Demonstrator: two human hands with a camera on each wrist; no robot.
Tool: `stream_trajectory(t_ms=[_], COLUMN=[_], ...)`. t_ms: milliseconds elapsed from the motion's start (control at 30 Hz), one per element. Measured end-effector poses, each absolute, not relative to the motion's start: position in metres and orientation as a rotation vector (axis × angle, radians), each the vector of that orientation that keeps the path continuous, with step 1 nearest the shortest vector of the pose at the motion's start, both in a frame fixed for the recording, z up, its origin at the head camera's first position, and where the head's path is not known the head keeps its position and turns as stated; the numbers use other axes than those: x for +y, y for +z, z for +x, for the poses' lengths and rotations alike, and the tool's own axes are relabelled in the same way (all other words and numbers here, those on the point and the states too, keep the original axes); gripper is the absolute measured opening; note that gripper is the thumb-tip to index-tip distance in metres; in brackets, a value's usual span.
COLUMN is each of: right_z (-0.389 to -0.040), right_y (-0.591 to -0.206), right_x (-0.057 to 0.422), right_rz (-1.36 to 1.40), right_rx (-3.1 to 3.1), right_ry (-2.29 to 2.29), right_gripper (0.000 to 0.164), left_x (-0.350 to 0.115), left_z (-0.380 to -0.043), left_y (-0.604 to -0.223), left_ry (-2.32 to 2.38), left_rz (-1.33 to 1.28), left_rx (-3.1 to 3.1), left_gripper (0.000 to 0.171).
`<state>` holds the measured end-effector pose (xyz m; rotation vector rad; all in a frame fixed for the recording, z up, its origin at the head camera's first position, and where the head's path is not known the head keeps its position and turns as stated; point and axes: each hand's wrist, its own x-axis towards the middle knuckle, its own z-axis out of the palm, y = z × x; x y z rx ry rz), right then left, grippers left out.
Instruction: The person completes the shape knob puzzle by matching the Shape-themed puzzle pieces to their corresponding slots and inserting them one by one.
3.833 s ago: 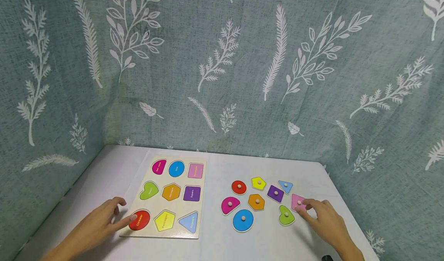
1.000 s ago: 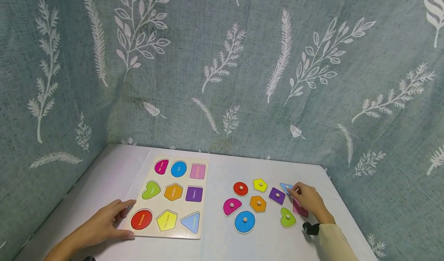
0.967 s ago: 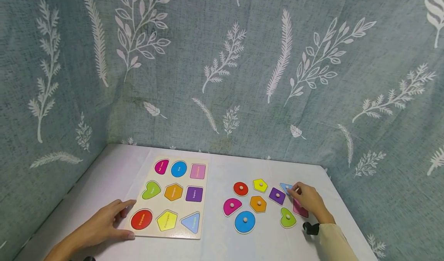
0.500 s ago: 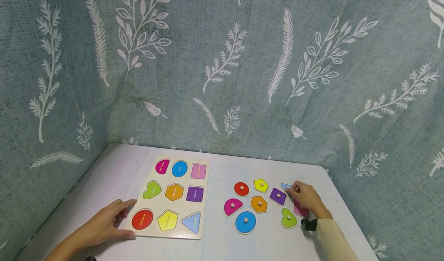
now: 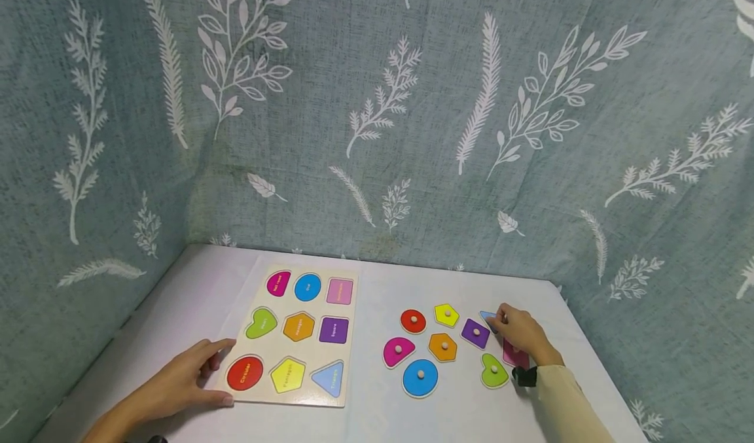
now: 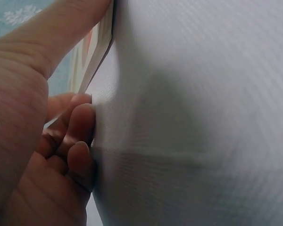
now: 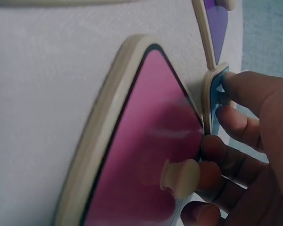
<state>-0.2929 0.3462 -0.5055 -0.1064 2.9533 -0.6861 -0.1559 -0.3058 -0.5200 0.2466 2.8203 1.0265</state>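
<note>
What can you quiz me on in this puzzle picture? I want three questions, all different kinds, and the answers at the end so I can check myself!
1. Multiple choice: what color is the loose heart piece?
A) orange
B) green
C) purple

2. True or false: in the head view, the left hand is at the left edge of the puzzle board.

3. Look and name: which loose piece are the fingertips of the right hand at?

Key:
1. B
2. True
3. The light blue triangle piece
</note>
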Motion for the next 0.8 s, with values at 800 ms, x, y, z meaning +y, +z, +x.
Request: stream_trajectory(t_ms=[800], right_z=[-0.2946], right_y=[-0.5037], right_x=[0.3443], right_rz=[-0.040], right_rx=[2.998], right_ry=[-0.778], right_gripper=[0.026], left_x=[-0.3046], left_z=[-0.1559], left_y=[-0.5198], left_ry=[1.006], left_rz=[0.292], left_rx=[2.840], left_gripper=[0.104])
